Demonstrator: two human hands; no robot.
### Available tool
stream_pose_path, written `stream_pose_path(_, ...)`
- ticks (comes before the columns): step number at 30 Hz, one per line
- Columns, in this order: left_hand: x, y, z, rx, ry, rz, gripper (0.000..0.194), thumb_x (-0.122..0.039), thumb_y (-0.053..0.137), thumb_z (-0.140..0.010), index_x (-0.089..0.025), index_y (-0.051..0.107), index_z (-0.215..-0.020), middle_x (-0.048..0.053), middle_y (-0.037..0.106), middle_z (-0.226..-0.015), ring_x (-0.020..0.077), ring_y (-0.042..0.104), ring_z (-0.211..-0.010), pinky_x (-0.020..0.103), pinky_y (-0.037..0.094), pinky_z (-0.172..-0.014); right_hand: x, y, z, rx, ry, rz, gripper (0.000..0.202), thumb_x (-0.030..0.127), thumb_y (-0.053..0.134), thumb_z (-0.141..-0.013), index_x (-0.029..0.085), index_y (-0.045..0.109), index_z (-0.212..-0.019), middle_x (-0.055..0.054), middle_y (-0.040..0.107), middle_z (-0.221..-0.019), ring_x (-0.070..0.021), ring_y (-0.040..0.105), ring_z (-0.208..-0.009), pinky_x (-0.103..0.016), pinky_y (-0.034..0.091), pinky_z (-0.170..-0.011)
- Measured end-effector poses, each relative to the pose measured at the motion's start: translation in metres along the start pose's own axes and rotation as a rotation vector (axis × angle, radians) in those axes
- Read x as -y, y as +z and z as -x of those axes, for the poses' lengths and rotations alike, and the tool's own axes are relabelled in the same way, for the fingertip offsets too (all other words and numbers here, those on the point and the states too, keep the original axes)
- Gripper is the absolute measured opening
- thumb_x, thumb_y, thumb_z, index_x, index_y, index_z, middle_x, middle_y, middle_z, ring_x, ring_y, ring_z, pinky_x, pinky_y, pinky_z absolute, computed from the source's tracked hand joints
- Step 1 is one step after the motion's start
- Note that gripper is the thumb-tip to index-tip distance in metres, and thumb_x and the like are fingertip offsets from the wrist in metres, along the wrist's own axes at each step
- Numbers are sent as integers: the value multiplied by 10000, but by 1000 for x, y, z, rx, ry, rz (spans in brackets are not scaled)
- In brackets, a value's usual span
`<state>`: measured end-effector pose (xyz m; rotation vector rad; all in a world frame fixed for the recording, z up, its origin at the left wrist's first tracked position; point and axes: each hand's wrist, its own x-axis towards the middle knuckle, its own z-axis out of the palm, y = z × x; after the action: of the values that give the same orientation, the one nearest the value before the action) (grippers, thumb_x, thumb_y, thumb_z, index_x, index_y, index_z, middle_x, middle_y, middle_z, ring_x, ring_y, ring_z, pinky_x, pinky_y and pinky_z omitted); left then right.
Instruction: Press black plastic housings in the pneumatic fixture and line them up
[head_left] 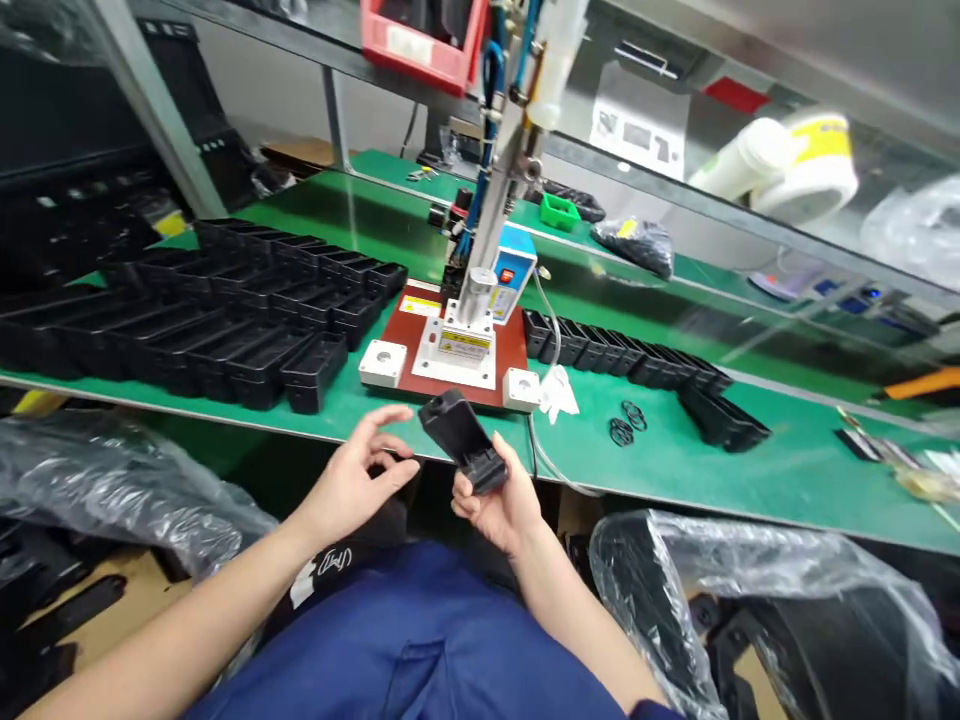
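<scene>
A black plastic housing [466, 436], tilted with its hollow side showing, is gripped in my right hand [504, 505] in front of the bench edge. Just left of it, my left hand [369, 465] is empty, its fingers curved and spread apart, not touching the part. Beyond both hands stands a bench press [474, 300] on a red-brown base [397, 345]. White button boxes [383, 363] sit at the two front corners of that base.
Rows of black plastic boxes [255, 365] cover the bench's left side. More black housings [622, 350] line the right, near black rubber rings [622, 431]. A thin hose [555, 470] loops over the front edge. Plastic-lined boxes [675, 560] flank my body. A shelf [667, 190] hangs overhead.
</scene>
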<state>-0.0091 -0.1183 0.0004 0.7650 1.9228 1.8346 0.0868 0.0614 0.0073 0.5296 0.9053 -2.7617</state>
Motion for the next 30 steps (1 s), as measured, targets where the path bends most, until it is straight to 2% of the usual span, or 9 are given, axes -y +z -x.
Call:
stream_pose_path(2,-10,-2,-7,38,151,-28,689,-339,673,-817,-286,312,-1402,131,473,-1345,112,578,-763,271,499,-703,-2,-5,-3,96,115,-58,607,638,247,-914,145,547,-726,-23,539,-491,-89,396,-366,-204,309,-400)
stream_pose_path(5,-22,1,-19,172,340,-52,703,-306,654,-838,-300,280,-1434,160,396,-1428,161,597,-900,268,515,-710,-9,-12,-8,221,257,-109,715,645,50,-913,154,524,-699,-18,487,-434,-86,329,-315,-194,245,-336)
stream_pose_path(7,-25,7,-25,244,375,-54,659,-291,630,-857,-293,302,-1428,160,450,-1378,222,593,-1028,286,535,-732,-13,-16,-8,295,315,-120,762,640,-35,-899,164,517,-679,-17,461,-393,-91,299,-284,-194,216,-302)
stream_pose_path(10,-24,16,-33,299,333,-22,610,-296,627,-858,-297,354,-1403,145,507,-1288,218,630,-944,277,560,-666,-19,-22,-7,356,351,-117,821,639,-111,-880,167,529,-679,-30,462,-359,-108,297,-252,-201,206,-269)
stream_pose_path(12,-23,21,-36,301,315,3,593,-302,640,-847,-308,387,-1383,122,517,-1237,175,632,-828,255,560,-607,-21,-27,-6,357,347,-123,858,651,-137,-865,158,541,-679,-41,468,-351,-117,314,-242,-208,219,-260)
stream_pose_path(16,-22,30,-39,271,284,29,566,-309,660,-833,-322,427,-1349,75,515,-1116,131,598,-732,234,555,-558,-21,-34,-6,328,340,-133,921,691,-154,-838,135,568,-702,-47,473,-351,-119,331,-243,-209,241,-263)
stream_pose_path(22,-20,33,-40,261,198,63,552,-297,648,-847,-345,407,-1342,55,484,-1078,35,495,-531,162,470,-404,-21,-36,-9,287,366,-127,943,753,-115,-812,115,581,-825,-41,502,-377,-112,329,-251,-196,232,-272)
stream_pose_path(27,-17,35,-40,219,204,45,532,-284,644,-852,-336,416,-1330,57,486,-1094,13,476,-510,144,471,-405,-19,-36,-9,214,373,-126,922,778,-70,-808,111,563,-871,-64,559,-438,-85,301,-247,-175,202,-262)
stream_pose_path(30,-12,36,-37,179,247,38,532,-265,651,-847,-330,421,-1322,51,484,-1090,16,502,-533,133,478,-419,-17,-40,-9,170,348,-111,901,781,-79,-805,129,543,-833,-73,573,-456,-89,328,-245,-178,222,-260)
